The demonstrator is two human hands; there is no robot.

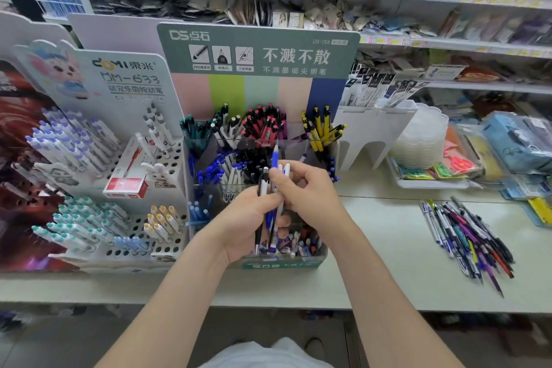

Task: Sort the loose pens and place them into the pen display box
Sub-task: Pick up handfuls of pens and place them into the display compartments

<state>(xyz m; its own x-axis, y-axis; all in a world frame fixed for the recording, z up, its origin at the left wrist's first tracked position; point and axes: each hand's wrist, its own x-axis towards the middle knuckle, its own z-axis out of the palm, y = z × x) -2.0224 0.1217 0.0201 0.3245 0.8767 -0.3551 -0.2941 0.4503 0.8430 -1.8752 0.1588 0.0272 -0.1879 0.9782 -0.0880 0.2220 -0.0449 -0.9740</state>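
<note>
Pens in the head view sit in three places: a small bundle [268, 230] gripped upright in the curled left hand [245, 218] just in front of the pen display box [280, 262], one blue pen [274, 157] pinched out of its top by the right hand [310, 191], and a loose pile [469, 236] lying well apart to the right on the bench [373, 272]. Each pen looks light, stiff and smooth-barrelled, so it probably slips easily. A mid-barrel pinch seems safest, dropping it tip down into its matching compartment.
</note>
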